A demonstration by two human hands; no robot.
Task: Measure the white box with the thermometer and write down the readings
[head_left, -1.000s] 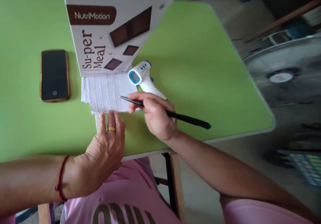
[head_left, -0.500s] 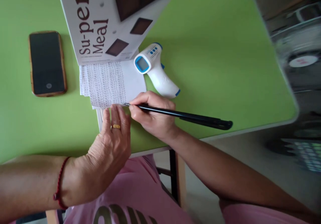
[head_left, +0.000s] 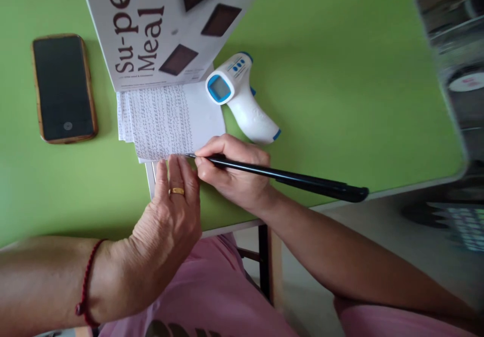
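Observation:
My right hand pinches a black pen, its tip at the lower edge of a sheet of paper. Rows of small handwriting fill the left part of that sheet. My left hand lies flat with fingers stretched out, fingertips on the paper's bottom edge close to the pen tip. A gold ring is on one finger, and a red cord circles the wrist. More written sheets stick out beneath at the left. A white box lettered "Su-per Meal" covers the paper's upper end.
A white and blue infrared thermometer lies against the paper's right side. Off to the left is a phone in a brown case. All this rests on a green table, whose near edge runs just below my hands.
The view has shifted slightly and come a little closer. Both hands keep nearly the same place on the paper, the pen still in my right hand.

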